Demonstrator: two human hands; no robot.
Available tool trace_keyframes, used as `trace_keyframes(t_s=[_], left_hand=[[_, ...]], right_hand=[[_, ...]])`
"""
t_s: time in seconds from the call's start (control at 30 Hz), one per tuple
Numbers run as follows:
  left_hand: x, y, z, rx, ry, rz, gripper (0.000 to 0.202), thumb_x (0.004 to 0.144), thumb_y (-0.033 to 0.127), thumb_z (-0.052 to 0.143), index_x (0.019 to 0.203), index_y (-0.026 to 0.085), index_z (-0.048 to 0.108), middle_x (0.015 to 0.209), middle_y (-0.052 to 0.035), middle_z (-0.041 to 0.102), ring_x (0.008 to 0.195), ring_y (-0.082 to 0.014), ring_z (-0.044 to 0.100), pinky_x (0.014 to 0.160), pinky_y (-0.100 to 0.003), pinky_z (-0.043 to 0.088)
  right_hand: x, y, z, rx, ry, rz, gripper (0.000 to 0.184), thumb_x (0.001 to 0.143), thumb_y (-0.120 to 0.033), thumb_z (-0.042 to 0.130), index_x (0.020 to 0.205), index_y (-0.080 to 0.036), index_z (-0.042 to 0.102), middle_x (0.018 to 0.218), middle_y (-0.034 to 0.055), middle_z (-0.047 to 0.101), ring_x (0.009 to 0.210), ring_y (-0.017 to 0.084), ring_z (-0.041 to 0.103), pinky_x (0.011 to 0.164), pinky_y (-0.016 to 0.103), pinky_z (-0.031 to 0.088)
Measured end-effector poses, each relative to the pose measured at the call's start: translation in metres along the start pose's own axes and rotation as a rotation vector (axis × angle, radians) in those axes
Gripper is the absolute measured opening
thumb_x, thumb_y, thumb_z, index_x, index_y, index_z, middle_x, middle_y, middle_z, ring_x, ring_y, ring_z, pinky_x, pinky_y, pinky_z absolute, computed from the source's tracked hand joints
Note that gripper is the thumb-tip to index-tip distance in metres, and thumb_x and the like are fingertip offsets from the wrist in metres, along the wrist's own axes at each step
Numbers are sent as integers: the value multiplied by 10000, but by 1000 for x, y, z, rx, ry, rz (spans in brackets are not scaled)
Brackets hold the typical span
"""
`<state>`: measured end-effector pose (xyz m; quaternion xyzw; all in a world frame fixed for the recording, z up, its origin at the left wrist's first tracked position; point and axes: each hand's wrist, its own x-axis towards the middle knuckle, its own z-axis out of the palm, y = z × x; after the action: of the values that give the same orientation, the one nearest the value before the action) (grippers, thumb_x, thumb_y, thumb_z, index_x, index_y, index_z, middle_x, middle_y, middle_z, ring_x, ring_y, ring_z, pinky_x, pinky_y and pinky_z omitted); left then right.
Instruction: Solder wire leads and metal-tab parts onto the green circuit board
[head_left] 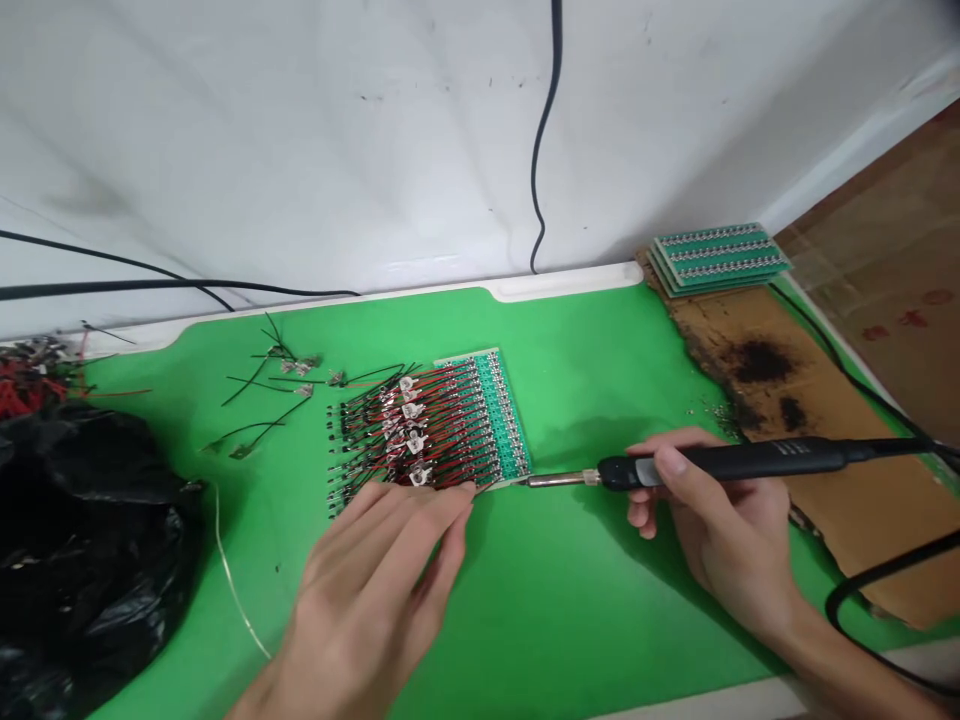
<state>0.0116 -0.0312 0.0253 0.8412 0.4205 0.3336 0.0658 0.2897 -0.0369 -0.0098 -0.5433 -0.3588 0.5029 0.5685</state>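
Note:
A green circuit board (506, 410) lies on the mat, with rows of solder points and many red and black wires (450, 425) running off its left side. Small silvery parts (415, 438) sit among those wires. My left hand (375, 590) is closed at the board's near edge, thumb and forefinger pinching a thin wire; the wire's held part is hidden. A black soldering iron (720, 462) is gripped in my right hand (720, 510), its metal tip pointing left at the board's near right corner. Whether the tip touches the board I cannot tell.
Loose wired parts (281, 390) lie on the green mat (585, 600). At left are a black plastic bag (97, 560) and a red-black wire heap (30, 375). Stacked boards (720, 258) rest on scorched cardboard (847, 430) at right. The iron's cord (892, 448) trails right.

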Motion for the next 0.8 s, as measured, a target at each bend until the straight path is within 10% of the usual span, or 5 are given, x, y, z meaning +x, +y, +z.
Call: trace_keyframes(t_s=[0.8], left_hand=[[-1, -11, 0, 5, -64, 17, 253, 1053, 44, 698, 1265, 182, 691, 992, 8, 827, 823, -131, 790, 848, -304, 640]], right_hand=[[4, -6, 6, -48, -11, 63, 313, 947, -523, 933, 933, -221, 854, 658, 21, 747, 495, 164, 704, 424, 249, 604]])
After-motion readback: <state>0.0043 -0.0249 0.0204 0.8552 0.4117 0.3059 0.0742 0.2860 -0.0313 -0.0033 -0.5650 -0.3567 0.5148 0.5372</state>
